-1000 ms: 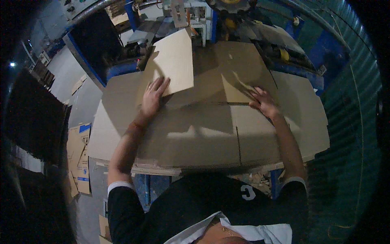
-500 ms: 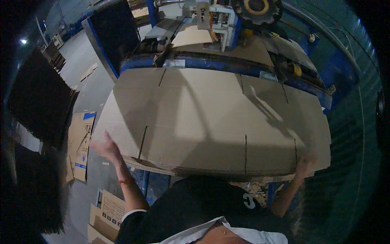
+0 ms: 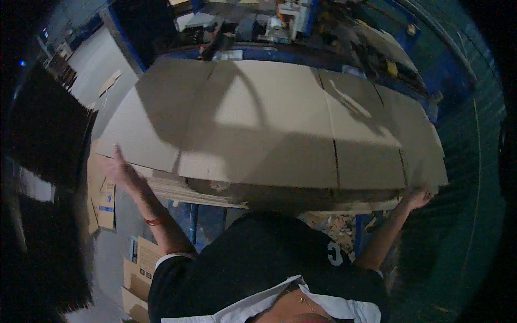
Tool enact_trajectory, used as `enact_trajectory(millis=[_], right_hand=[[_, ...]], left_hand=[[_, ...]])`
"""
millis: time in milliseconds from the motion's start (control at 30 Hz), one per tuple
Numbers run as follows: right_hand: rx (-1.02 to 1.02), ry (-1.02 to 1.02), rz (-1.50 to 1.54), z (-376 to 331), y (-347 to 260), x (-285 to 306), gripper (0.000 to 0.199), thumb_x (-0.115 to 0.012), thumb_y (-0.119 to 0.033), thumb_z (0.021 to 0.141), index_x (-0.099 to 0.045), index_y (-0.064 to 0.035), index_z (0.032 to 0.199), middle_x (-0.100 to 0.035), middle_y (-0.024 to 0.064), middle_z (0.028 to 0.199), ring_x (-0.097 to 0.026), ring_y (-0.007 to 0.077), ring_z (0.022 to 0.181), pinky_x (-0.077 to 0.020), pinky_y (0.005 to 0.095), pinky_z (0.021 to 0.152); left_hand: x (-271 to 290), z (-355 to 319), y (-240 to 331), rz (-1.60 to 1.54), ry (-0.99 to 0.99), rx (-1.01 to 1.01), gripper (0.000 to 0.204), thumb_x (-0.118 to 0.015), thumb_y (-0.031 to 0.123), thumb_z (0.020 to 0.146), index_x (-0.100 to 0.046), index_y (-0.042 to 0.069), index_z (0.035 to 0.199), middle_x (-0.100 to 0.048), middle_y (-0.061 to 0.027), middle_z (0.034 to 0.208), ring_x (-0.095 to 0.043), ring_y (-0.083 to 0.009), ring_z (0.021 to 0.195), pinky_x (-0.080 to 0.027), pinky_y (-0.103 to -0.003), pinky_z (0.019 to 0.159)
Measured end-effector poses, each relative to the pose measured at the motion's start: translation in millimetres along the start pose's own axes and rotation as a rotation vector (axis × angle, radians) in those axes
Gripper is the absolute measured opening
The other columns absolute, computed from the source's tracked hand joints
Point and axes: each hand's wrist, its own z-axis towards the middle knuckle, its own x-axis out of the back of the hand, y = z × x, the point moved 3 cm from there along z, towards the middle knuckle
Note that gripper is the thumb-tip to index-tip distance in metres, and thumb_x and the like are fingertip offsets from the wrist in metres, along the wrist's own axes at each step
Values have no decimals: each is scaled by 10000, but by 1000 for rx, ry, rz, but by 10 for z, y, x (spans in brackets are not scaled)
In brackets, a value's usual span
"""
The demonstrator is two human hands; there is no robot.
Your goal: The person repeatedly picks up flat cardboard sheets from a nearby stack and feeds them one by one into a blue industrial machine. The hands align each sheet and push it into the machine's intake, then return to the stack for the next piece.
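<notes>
A wide brown cardboard sheet (image 3: 280,151) with several dark slots spans the space in front of me. Its near edge is raised off a stack of cardboard sheets (image 3: 215,199), leaving a shadowed gap. At the sheet's near left corner, my left hand (image 3: 119,171) grips the edge with its thumb up on top; motion blurs it, and the other fingers are partly hidden. My right hand (image 3: 418,198) is closed on the near right corner, fingers mostly under the sheet.
Beyond the sheet stands a blue-framed machine (image 3: 269,54). Dark stacked material (image 3: 48,118) rises at the far left. Printed cardboard pieces (image 3: 107,207) lie on the grey floor (image 3: 102,59). Cardboard scraps (image 3: 334,226) lie below the stack, and a green corrugated wall (image 3: 458,215) is at right.
The sheet's near edge has lifted away from the stack beneath, opening a gap. My left hand has shifted left and up, my right hand slightly right and up. The view has tilted down.
</notes>
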Motion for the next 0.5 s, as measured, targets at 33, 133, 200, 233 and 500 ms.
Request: enact_trajectory(millis=[33, 133, 200, 233, 500], right_hand=[[-31, -40, -108, 117, -85, -81, 468, -575, -133, 850, -422, -12, 1275, -496, 174, 1216, -518, 285, 1059, -451, 397, 887], [-79, -325, 76, 261, -445, -332, 493, -576, -78, 830, -404, -20, 1289, -488, 131, 1236, -480, 272, 1104, -404, 406, 933], [-39, -340, -114, 172, -838, -427, 518, -590, -98, 833, -381, -18, 1301, -509, 120, 1212, -501, 272, 1075, -413, 396, 920], [53, -386, -85, -2, -1027, -446, 527, -595, -95, 831, -376, -18, 1305, -512, 120, 1209, -507, 270, 1067, -415, 386, 918], [691, -788, -669, -2267, -1347, -298, 231, -620, -20, 789, -626, -7, 1019, -592, 146, 1096, -552, 283, 1053, -445, 413, 892]], left_hand=[[9, 63, -23, -225, -25, -14, 530, -511, 185, 899, -314, -49, 1331, -450, -203, 1287, -491, -260, 1122, -373, -362, 1000], [-25, 203, -246, -218, -181, 330, 445, -461, 166, 901, -385, -62, 1275, -486, -183, 1248, -527, -256, 1067, -413, -368, 966], [-30, 242, -344, -287, -184, 489, 368, -480, 122, 878, -465, -64, 1195, -529, -149, 1119, -546, -222, 960, -442, -343, 884], [3, 213, -375, -345, -124, 563, 314, -516, 84, 854, -521, -61, 1133, -559, -123, 1004, -554, -189, 871, -459, -317, 814], [-59, -932, 293, -134, -803, 74, 304, -526, 73, 861, -553, 14, 1158, -516, -162, 1221, -513, -286, 1118, -434, -388, 933]])
